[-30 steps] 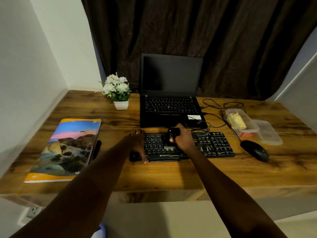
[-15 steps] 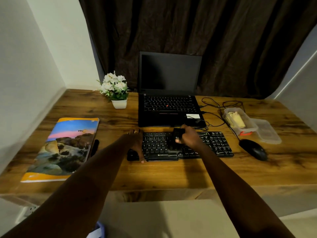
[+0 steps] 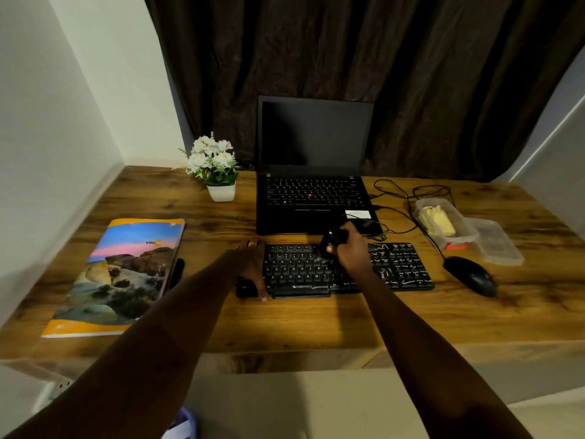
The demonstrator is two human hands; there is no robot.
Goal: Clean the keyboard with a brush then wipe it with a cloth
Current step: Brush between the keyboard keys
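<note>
A black keyboard (image 3: 399, 269) lies on the wooden desk (image 3: 316, 318) in front of a laptop. My right hand (image 3: 351, 251) is closed around a black brush (image 3: 332, 240), whose bristles rest on the upper middle keys. My left hand (image 3: 253, 264) lies across the keyboard's left end, fingers spread, holding it down. A folded yellowish cloth (image 3: 438, 220) sits in a clear plastic box at the right.
An open black laptop (image 3: 313, 172) stands behind the keyboard. A black mouse (image 3: 471, 275) and its cables lie to the right, beside the plastic box (image 3: 473, 237) and lid (image 3: 495, 243). A white flower pot (image 3: 218, 172) and a colourful book (image 3: 123, 274) occupy the left.
My right hand has carried the brush from the lower keys up toward the top row and slightly right. The left hand stays on the keyboard's left end.
</note>
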